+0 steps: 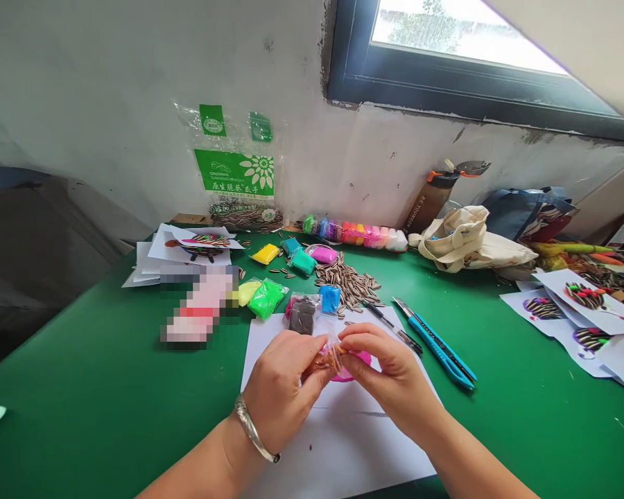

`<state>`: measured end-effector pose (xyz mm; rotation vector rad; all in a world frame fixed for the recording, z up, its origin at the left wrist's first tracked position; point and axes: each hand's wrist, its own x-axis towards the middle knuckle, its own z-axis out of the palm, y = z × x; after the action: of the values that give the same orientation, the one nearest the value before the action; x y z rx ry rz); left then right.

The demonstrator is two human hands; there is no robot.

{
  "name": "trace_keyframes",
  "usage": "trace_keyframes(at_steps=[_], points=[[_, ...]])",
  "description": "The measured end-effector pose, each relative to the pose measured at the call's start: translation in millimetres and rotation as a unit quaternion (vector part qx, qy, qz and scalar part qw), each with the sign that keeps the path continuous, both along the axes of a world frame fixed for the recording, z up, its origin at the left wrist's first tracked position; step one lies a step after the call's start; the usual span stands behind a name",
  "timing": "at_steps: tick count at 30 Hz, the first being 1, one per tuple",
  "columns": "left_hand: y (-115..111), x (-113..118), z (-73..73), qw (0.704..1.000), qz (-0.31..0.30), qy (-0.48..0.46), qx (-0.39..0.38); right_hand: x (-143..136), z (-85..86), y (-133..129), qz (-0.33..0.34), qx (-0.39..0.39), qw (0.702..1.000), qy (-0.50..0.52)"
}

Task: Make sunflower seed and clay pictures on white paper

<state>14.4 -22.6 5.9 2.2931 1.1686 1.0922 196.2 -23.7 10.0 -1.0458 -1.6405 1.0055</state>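
Both my hands meet over a white sheet of paper (312, 454) and pinch a small clear packet of orange-brown modelling clay (328, 358). My left hand (286, 381), with a silver bangle at the wrist, is closed on the packet's left side. Thumb and fingers of my right hand (387, 378) grip its right end. Partly hidden behind them, a flat pink patch (361, 360) lies on the paper. Just beyond my hands sit a dark grey clay packet (304, 315) and a blue clay packet (330, 299).
Sunflower seeds (351, 281) are heaped behind the paper. To the right lie a blue utility knife (439, 343) and black pens (395, 329). Green clay (267, 298), a seed bag (239, 180), a brown bottle (431, 197) and seed-decorated cards (587, 305) stand or lie around.
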Motion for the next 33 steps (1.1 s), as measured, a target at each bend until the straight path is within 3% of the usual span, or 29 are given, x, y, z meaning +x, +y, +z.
trace_keyframes(at_steps=[2, 8, 16, 19, 22, 25, 29, 33], points=[[0, 0, -1.1, 1.0, 0.0, -0.003, 0.005, 3, -0.4, 1, 0.01, 0.013, 0.999, -0.037], [1, 0, 1.1, 0.999, -0.039, -0.014, -0.011, 3, 6.9, -1, 0.067, -0.061, 0.995, -0.041], [-1, 3, 11.7, 0.975, -0.086, -0.049, -0.201, 2, 4.2, -1, 0.053, -0.05, 0.996, -0.044], [1, 3, 13.1, 0.927, -0.113, -0.122, -0.336, 8, 7.3, 1, 0.1, -0.042, 0.993, -0.054], [4, 3, 11.9, 0.836, -0.178, -0.231, -0.466, 13, 11.1, 3, 0.14, -0.053, 0.988, -0.034], [7, 3, 11.0, 0.765, -0.222, -0.299, -0.525, 17, 12.6, 4, 0.156, -0.069, 0.985, -0.013], [8, 2, 10.5, 0.73, -0.238, -0.323, -0.553, 18, 9.8, 3, 0.166, -0.056, 0.984, -0.011], [9, 2, 7.0, 0.727, -0.234, -0.315, -0.563, 12, 7.0, 0, 0.136, 0.027, 0.99, -0.039]])
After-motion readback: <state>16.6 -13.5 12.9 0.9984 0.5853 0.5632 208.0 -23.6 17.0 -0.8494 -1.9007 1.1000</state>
